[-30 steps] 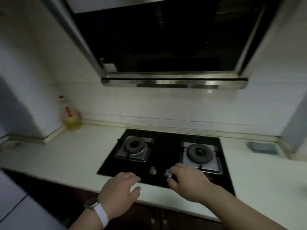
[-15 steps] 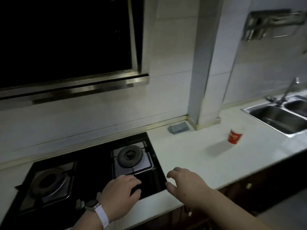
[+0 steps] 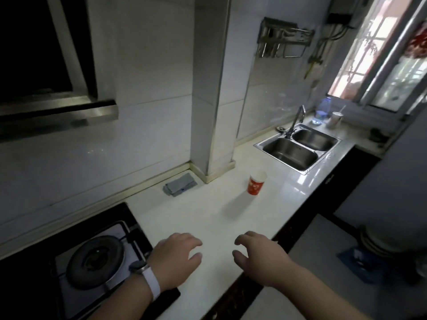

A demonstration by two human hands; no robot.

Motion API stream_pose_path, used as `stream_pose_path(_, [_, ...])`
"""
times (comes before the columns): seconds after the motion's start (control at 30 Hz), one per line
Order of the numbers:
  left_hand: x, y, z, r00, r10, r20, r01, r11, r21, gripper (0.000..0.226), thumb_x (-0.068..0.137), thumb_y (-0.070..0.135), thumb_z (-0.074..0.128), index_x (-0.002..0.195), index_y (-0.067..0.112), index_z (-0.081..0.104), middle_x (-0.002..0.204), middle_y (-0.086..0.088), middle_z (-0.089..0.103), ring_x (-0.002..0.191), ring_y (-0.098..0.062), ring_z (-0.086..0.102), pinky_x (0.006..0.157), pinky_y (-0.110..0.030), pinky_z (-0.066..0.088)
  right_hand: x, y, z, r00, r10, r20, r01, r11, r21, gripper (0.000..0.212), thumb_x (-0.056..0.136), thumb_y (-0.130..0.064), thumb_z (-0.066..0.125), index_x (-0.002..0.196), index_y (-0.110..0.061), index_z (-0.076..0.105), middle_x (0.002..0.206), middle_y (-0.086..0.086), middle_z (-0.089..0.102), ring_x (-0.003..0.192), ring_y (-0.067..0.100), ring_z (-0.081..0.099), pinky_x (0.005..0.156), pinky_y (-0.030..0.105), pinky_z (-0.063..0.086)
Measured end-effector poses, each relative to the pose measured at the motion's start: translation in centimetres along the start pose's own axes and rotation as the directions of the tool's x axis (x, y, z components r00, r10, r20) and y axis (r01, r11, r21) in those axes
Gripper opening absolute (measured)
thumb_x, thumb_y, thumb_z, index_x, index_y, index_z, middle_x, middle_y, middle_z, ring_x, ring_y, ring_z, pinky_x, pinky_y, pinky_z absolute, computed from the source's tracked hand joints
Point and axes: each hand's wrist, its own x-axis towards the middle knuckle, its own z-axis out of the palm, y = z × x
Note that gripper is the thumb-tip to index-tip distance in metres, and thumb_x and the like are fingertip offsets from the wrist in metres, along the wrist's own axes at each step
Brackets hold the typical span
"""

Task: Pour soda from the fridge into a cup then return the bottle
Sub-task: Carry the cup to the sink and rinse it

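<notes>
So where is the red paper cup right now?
In the head view, the red cup stands upright on the white counter, right of centre, between the grey cloth and the sink.

We see a home kitchen, gas hob (image 3: 92,262), range hood (image 3: 57,112), double steel sink (image 3: 298,147) with tap (image 3: 298,118), tiled walls, white countertop (image 3: 208,211).

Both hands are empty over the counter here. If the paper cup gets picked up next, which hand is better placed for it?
Probably the right hand. The red paper cup stands beyond it toward the sink, while the left hand hangs nearer the stove. Both are open and empty.
</notes>
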Motion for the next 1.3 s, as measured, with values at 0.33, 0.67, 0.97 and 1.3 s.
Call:
stream_pose_path(0.33, [9.6, 5.6, 1.3, 0.982, 0.150, 0.111, -0.156, 0.987, 0.042, 0.043, 0.097, 0.047, 0.041, 0.136, 0.032, 0.051, 0.140, 0.016, 0.050, 0.130, -0.008, 0.043, 0.104, -0.028, 0.037, 1.3, 9.4, -1.6, 0.981, 0.191, -0.046, -0.184, 0.976, 0.116, 0.044, 0.094, -0.049, 0.043, 0.131, -0.029, 0.054, 0.130, -0.010, 0.053, 0.113, 0.014, 0.055, 0.090, 0.033, 0.049])
stream_pose_path(0.67, [19.4, 14.4, 5.1, 0.987, 0.067, 0.143, -0.084, 0.989, 0.118, 0.047, 0.094, 0.053, 0.043, 0.135, 0.032, 0.052, 0.138, 0.015, 0.052, 0.127, -0.008, 0.046, 0.103, -0.028, 0.040, 4.5, 24.2, -3.7, 0.984, 0.164, -0.067, -0.146, 0.964, 0.220, 0.039, 0.090, -0.046, 0.043, 0.120, -0.028, 0.059, 0.120, -0.009, 0.056, 0.107, 0.013, 0.056, 0.081, 0.030, 0.047])
stream_pose_path(0.97, [26.1, 21.1, 7.2, 0.992, -0.099, 0.085, 0.089, 0.990, 0.107, 0.045, 0.093, 0.054, 0.046, 0.133, 0.034, 0.053, 0.137, 0.016, 0.052, 0.126, -0.006, 0.047, 0.103, -0.025, 0.039, 7.9, 36.4, -7.6, 0.997, 0.061, -0.047, -0.046, 0.963, 0.265, 0.038, 0.094, -0.046, 0.045, 0.124, -0.026, 0.059, 0.121, -0.007, 0.055, 0.107, 0.012, 0.056, 0.085, 0.030, 0.047])
stream_pose_path(1.3, [31.7, 19.0, 8.2, 0.941, -0.331, 0.067, 0.333, 0.943, -0.019, 0.043, 0.092, 0.046, 0.051, 0.130, 0.029, 0.056, 0.135, 0.008, 0.057, 0.123, -0.011, 0.052, 0.100, -0.022, 0.040, 14.7, 40.2, -7.5, 0.999, -0.014, 0.037, 0.003, 0.964, 0.268, 0.043, 0.094, -0.049, 0.043, 0.129, -0.027, 0.055, 0.128, -0.009, 0.052, 0.109, 0.011, 0.056, 0.086, 0.028, 0.045])
